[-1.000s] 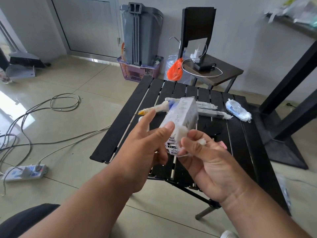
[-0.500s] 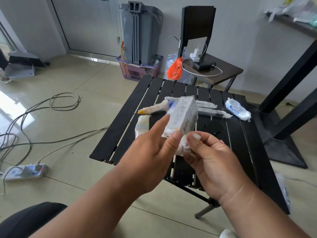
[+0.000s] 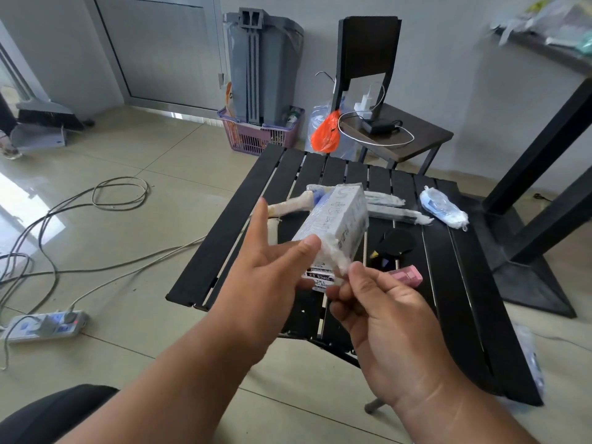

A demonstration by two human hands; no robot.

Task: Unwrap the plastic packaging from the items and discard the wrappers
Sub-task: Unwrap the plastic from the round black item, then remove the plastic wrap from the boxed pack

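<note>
Above the slatted table's (image 3: 499, 331) near edge, the left hand (image 3: 272, 277) steadies the wrapped box (image 3: 339, 222), tilted away, while the right hand (image 3: 384, 302) pinches wrap (image 3: 336, 254) at its near end.

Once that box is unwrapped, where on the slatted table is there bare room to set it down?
The table's left slats, from the far edge to the near corner, are bare, as are the right slats this side of the blue packet. The far middle is crowded with long wrapped items; a black disc and pink eraser take the centre.
</note>
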